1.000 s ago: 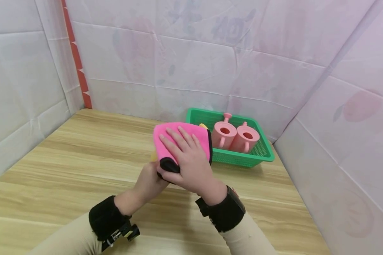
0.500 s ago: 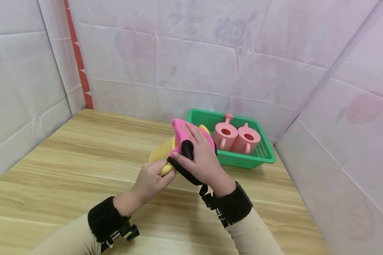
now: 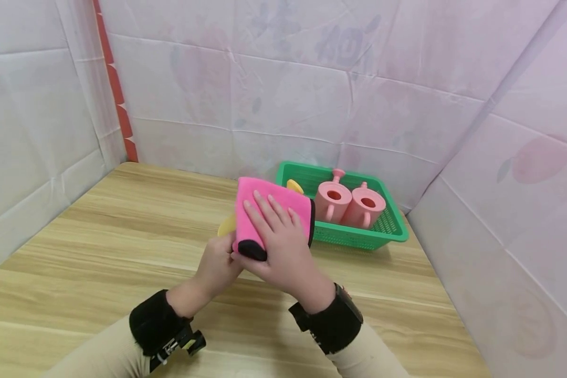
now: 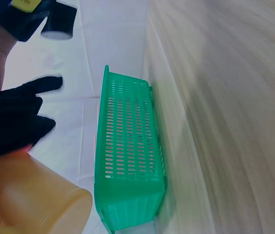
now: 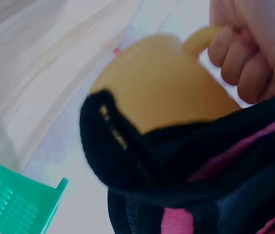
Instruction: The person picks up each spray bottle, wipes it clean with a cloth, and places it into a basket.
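A yellow watering can (image 3: 227, 226) is held up above the wooden table, tilted, its body mostly covered by a pink cloth with black edging (image 3: 248, 191). Curled fingers of my left hand (image 3: 216, 265) grip the can's handle, as the right wrist view shows. My right hand (image 3: 283, 249) lies on top of the cloth with straight, spread fingers, pressing it against the can. Past the cloth's far edge pokes the yellow spout tip (image 3: 294, 186). In the left wrist view, the can's round end (image 4: 71, 214) points down and right; the cloth's dark underside (image 4: 10, 122) covers its upper part.
Behind and to the right, a green basket (image 3: 349, 233) stands on the table (image 3: 137, 252) near the back wall. Two pink watering cans (image 3: 333, 202) sit upright inside it, side by side. Pale printed sheets (image 3: 283, 94) enclose the table at the back and sides.
My right hand and the cloth slid right, baring more of the yellow can, then came back left over it, fingers straightening. My left hand keeps its grip on the handle, shifting slightly.
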Demonstrator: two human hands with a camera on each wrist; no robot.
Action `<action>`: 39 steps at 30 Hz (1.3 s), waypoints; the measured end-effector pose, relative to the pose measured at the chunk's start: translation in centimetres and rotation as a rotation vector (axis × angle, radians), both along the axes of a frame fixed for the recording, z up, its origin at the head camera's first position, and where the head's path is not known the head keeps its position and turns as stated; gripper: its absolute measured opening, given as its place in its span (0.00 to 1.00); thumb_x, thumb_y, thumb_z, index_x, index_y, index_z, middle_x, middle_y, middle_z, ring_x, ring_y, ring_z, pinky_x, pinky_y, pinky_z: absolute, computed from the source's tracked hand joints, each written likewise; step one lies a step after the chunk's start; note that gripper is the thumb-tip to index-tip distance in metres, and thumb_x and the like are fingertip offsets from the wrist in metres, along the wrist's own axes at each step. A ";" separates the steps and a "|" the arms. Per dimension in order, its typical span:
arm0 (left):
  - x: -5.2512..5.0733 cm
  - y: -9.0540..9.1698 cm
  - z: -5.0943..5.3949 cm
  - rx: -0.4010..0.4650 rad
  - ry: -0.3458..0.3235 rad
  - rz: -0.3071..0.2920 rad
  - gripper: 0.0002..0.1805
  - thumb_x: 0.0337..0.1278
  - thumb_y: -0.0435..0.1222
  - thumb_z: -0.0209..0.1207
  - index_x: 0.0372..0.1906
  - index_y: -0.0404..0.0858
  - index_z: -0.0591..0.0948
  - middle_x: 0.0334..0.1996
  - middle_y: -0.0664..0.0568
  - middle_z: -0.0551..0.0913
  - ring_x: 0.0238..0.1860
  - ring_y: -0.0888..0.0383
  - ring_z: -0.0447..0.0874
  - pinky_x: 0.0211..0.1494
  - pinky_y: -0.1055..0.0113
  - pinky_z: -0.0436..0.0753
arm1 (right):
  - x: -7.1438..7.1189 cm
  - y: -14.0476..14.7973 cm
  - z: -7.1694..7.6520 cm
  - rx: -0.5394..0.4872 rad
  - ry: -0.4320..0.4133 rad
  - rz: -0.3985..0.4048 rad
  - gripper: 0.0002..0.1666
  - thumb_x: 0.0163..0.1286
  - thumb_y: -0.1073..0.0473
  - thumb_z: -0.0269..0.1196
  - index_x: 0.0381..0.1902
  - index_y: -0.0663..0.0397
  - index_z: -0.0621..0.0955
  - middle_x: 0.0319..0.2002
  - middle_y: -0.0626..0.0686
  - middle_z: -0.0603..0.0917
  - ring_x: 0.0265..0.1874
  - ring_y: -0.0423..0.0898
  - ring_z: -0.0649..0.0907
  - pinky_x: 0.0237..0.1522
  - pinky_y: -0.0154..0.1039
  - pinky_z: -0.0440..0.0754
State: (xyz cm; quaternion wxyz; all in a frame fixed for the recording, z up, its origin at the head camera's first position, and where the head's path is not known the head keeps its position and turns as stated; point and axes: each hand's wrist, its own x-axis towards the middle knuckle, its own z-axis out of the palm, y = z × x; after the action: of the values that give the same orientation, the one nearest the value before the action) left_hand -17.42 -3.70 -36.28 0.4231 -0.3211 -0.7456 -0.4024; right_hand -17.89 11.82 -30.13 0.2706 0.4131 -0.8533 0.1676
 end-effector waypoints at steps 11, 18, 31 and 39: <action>-0.2 -0.5 0.4 0.024 -0.061 0.039 0.07 0.43 0.17 0.57 0.27 0.30 0.75 0.17 0.51 0.73 0.17 0.64 0.65 0.20 0.74 0.71 | 1.1 -0.6 -0.8 -0.020 0.083 0.030 0.47 0.48 0.43 0.71 0.65 0.49 0.68 0.68 0.52 0.64 0.67 0.51 0.62 0.59 0.59 0.60; -0.2 -0.7 1.1 0.134 -0.151 -0.010 0.07 0.48 0.19 0.58 0.34 0.28 0.79 0.20 0.48 0.78 0.20 0.63 0.72 0.23 0.72 0.75 | 1.0 -0.3 -1.5 -0.077 0.177 0.099 0.43 0.51 0.40 0.68 0.63 0.50 0.70 0.66 0.53 0.67 0.66 0.54 0.62 0.60 0.60 0.58; 0.4 -0.8 2.2 0.272 -0.212 -0.021 0.15 0.51 0.26 0.60 0.17 0.39 0.69 0.13 0.59 0.63 0.14 0.65 0.63 0.14 0.74 0.67 | -0.6 1.1 -1.8 -0.345 0.088 0.172 0.33 0.68 0.45 0.51 0.63 0.61 0.69 0.65 0.59 0.67 0.65 0.56 0.64 0.64 0.52 0.59; 0.5 -0.5 1.8 0.180 -0.069 -0.073 0.15 0.48 0.27 0.59 0.15 0.41 0.67 0.11 0.59 0.64 0.13 0.67 0.60 0.13 0.77 0.61 | -1.3 2.3 -1.0 -0.465 -0.319 0.182 0.38 0.65 0.58 0.57 0.71 0.49 0.58 0.72 0.47 0.52 0.69 0.46 0.55 0.64 0.48 0.59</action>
State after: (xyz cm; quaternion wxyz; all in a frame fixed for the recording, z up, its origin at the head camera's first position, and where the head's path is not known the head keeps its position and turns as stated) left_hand -16.90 -4.21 -34.44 0.4094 -0.2945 -0.7083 -0.4939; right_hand -19.17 14.13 -31.10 0.2043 0.3831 -0.7832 0.4451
